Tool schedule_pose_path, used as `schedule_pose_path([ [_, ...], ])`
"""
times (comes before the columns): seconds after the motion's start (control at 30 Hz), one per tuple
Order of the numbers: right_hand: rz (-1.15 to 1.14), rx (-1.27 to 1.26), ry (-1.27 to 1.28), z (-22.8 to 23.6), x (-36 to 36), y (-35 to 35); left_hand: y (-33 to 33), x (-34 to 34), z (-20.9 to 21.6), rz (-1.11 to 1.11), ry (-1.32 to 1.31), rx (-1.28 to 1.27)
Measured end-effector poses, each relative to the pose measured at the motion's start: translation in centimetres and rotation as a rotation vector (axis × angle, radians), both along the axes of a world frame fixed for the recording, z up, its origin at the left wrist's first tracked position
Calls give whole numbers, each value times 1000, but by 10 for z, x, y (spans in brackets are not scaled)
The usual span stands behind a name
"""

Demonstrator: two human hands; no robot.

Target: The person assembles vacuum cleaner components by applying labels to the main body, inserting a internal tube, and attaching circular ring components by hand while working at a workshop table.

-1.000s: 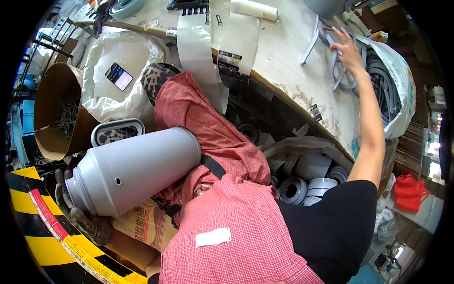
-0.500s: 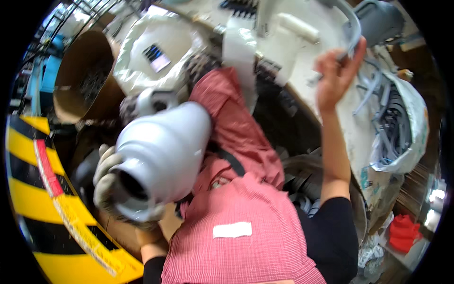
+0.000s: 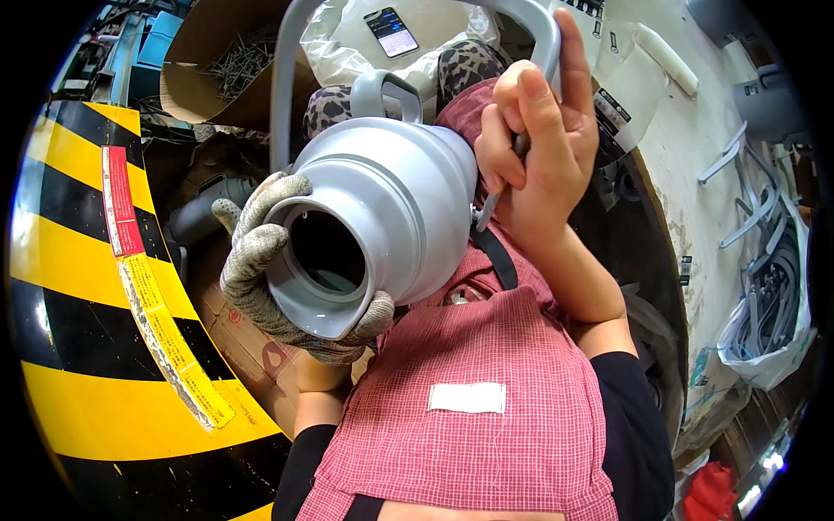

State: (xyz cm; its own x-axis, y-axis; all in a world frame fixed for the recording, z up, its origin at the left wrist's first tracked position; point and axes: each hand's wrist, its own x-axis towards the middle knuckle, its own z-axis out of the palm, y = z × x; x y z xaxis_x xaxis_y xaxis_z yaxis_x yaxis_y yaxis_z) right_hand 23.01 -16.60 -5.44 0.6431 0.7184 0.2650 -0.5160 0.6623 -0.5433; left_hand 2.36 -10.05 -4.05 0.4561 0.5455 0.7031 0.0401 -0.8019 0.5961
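A pale grey plastic jug (image 3: 421,195) lies tilted over my lap, its round dark mouth and pouring lip toward me. My left hand (image 3: 261,252), in a grey knitted glove, wraps around the rim of that mouth. In my bare right hand (image 3: 543,156) is one arm of a long grey U-shaped carrying handle (image 3: 285,95). That handle arches over the jug, and the end in my fingers is close to the jug's right side. A small fixed loop grip (image 3: 369,91) sticks up from the far side of the jug.
Ahead are a cardboard box (image 3: 187,82) of nails or pins and a phone (image 3: 391,32) on a white bag. A yellow-black striped surface (image 3: 95,347) curves along the left. The white table (image 3: 660,148) at right has a bag of grey handles (image 3: 773,300) beside it.
My right hand has brought the carrying handle from over the table on the right to the jug. The jug now sits more centrally in view, still in my left hand.
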Motion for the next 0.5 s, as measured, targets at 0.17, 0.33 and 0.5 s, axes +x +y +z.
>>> schedule_pose_path([
  [0.17,-44,-326,-181,-16,-1,1,-8,-16,-18,25,37,174],
  [0.33,-57,-393,-327,-12,-17,-19,16,8,29,-4,17,-778],
  [0.5,-22,-504,-326,-16,-6,-40,32,-1,-12,-457,-169,-1382],
])
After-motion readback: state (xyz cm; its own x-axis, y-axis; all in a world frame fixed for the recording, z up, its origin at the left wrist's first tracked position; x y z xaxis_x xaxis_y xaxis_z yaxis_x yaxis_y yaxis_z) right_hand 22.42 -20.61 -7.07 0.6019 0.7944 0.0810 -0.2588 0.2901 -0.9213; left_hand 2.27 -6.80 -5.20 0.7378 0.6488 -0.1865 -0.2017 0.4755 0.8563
